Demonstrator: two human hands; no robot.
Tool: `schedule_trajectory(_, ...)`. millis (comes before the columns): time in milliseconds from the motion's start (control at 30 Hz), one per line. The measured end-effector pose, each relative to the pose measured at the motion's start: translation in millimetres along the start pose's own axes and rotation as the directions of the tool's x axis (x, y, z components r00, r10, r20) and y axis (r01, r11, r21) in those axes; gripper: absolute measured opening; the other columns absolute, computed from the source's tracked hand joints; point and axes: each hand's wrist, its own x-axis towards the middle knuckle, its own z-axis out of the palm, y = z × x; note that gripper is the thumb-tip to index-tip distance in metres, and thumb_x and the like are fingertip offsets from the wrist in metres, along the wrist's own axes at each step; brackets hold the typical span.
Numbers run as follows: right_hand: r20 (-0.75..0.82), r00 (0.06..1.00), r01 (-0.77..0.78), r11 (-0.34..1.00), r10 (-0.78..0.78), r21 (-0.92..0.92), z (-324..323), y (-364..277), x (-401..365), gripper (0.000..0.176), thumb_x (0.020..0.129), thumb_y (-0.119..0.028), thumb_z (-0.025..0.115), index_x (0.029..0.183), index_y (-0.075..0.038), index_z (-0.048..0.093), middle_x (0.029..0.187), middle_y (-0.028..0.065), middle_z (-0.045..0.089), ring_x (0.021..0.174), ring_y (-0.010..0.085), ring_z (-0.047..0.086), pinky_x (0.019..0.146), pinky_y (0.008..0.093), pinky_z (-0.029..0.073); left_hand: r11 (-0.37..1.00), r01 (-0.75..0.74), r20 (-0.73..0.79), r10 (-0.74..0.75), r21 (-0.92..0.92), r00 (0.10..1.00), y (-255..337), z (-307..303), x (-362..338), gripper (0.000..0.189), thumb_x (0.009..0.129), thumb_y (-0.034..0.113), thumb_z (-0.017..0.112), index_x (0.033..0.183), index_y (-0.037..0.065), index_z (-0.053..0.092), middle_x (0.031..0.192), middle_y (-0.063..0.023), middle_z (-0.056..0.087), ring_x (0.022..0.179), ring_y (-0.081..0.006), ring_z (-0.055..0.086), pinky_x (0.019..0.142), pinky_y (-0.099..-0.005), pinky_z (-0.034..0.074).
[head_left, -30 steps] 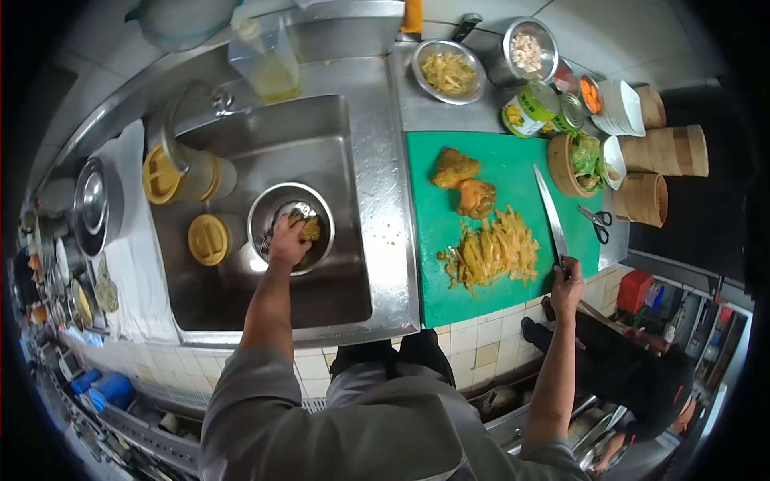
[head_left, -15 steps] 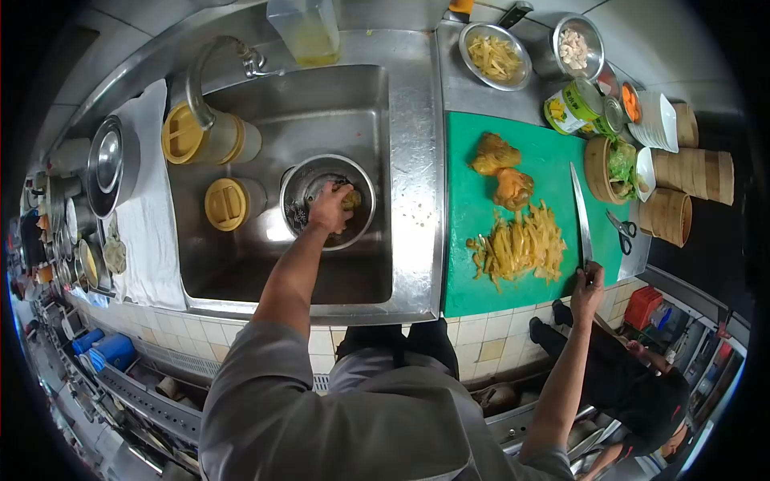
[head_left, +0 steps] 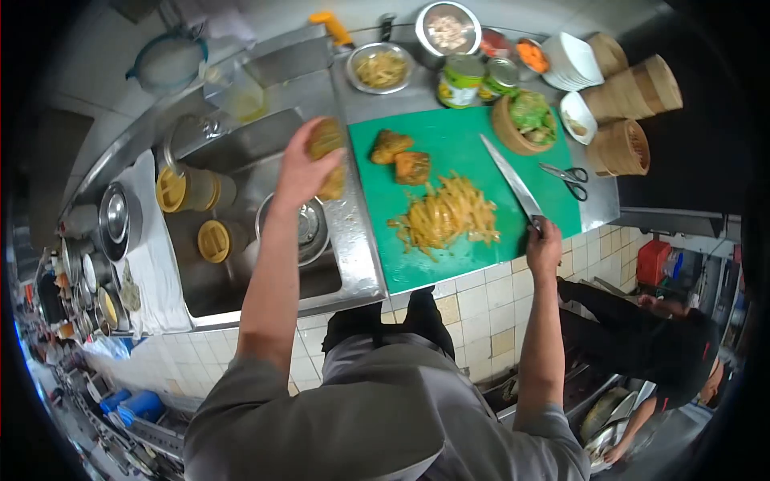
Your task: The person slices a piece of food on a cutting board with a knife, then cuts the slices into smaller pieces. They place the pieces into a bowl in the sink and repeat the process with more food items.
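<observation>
My left hand (head_left: 303, 167), slightly blurred, is closed around yellow-brown chunks of pickled vegetable (head_left: 326, 138) over the sink's right rim, beside the green cutting board (head_left: 457, 140). Below it, inside the sink, sits a metal bowl (head_left: 321, 240) with a perforated-looking bottom. My right hand (head_left: 544, 244) grips the handle of a kitchen knife (head_left: 512, 176), whose long blade lies flat along the board and points away from me. Two whole pickled vegetable pieces (head_left: 391, 146) rest at the board's far left. Nearer to me spreads a pile of yellow strips (head_left: 449, 215).
Lidded yellow containers (head_left: 215, 240) stand in the sink (head_left: 241, 298) near the faucet (head_left: 172, 144). Scissors (head_left: 571, 180) and a bamboo steamer with greens (head_left: 525, 124) lie at the board's right. Behind are cans (head_left: 461, 80) and a bowl of strips (head_left: 380, 69). Another person (head_left: 666, 353) works at lower right.
My left hand has risen out of the metal bowl, lifting the chunks up and right toward the board. The view has turned. My right hand still holds the knife on the board.
</observation>
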Motion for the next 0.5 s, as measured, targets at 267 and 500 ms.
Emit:
schedule_trajectory(267,0.233,0.966,-0.174,0.948,0.111,0.267,-43,27,-32,0.024,0.105,-0.014,0.068,0.125,-0.004,0.074,0.089,0.0207,0.074,0.067,0.0319,0.069,0.067,0.0454,0.056,0.673,-0.298,0.435,-0.039,0.677,0.900,47,231,67,0.070,0.086,0.036,0.089,0.150,0.021,0.065,0.150,-0.0175,0.057,0.135,-0.0387,0.062,0.111,-0.0480,0.053)
schedule_trajectory(500,0.523,0.834,-0.524,0.553,0.177,0.648,-42,59,-52,0.036,0.105,-0.007,0.067,0.141,-0.008,0.070,0.082,0.0045,0.068,0.062,0.0088,0.059,0.055,0.0280,0.048,0.875,-0.200,-0.050,0.247,0.442,0.968,6,154,0,0.047,0.099,0.031,0.079,0.140,0.010,0.071,0.132,-0.0193,0.067,0.128,-0.0383,0.065,0.108,-0.0487,0.054)
